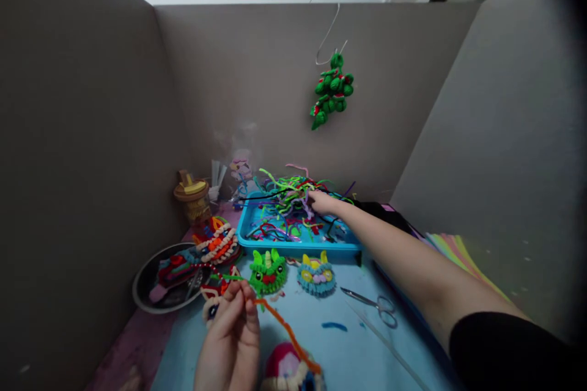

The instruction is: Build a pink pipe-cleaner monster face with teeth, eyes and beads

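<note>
My left hand pinches an orange pipe cleaner that trails down to the right. A bit of green pipe cleaner shows beside its fingertips. My right hand reaches into a tangled pile of pipe cleaners in a blue tray; its fingers look curled together, with the tips hidden in the pile. Below the left hand's orange strand sits a partly cut-off figure in red, pink and cream. A green fuzzy animal head and a blue-and-yellow one lie in front of the tray.
Scissors and a blue scrap lie on the mat. A metal bowl with fuzzy pieces stands left, near a lidded jar. A green ornament hangs on the back panel. Coloured strips lie right.
</note>
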Demonstrator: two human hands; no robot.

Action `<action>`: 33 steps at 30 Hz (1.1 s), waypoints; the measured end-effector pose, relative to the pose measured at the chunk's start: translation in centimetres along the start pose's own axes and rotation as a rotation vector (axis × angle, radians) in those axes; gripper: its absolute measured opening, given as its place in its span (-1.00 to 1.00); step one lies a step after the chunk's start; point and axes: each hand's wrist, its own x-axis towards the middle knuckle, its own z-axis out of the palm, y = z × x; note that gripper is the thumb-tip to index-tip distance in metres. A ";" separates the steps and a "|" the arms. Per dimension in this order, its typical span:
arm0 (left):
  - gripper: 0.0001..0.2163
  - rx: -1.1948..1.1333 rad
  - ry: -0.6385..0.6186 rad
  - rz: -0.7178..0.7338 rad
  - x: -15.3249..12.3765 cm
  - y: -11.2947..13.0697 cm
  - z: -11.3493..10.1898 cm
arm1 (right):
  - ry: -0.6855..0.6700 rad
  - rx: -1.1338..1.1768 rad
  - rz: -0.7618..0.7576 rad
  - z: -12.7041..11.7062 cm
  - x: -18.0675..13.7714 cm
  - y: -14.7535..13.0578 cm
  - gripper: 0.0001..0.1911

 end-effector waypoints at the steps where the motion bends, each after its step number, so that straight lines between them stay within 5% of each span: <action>1: -0.74 0.007 0.012 -0.010 -0.1 0.0 0.1 | -0.019 -0.023 -0.006 -0.2 0.2 0.3 -0.61; 5: -0.74 0.028 0.003 -0.035 -0.3 -0.1 0.1 | -0.129 -0.126 -0.050 -0.2 -0.1 1.6 -0.78; 10: -0.75 0.038 -0.016 -0.016 -0.2 -0.2 -0.1 | -0.156 -0.211 -0.101 1.3 -1.7 2.8 -0.61; 13: -0.75 0.027 -0.011 -0.023 -0.1 -0.3 -0.1 | -0.173 -0.213 -0.109 2.1 -2.4 3.3 -0.76; 16: -0.75 0.002 -0.005 -0.025 0.0 -0.3 0.0 | -0.152 -0.200 -0.084 2.0 -3.0 3.9 -0.82; 23: -0.76 0.004 -0.027 -0.042 0.0 -0.8 0.0 | -0.110 -0.137 -0.015 1.8 -4.7 4.8 -0.57; 29: -0.78 0.018 -0.046 -0.034 0.1 -1.1 -0.1 | -0.047 -0.164 0.069 3.2 -4.2 3.9 -0.74; 33: -0.78 0.016 -0.044 -0.031 0.1 -1.1 -0.1 | -0.007 -0.184 0.134 2.0 -4.3 4.7 -0.67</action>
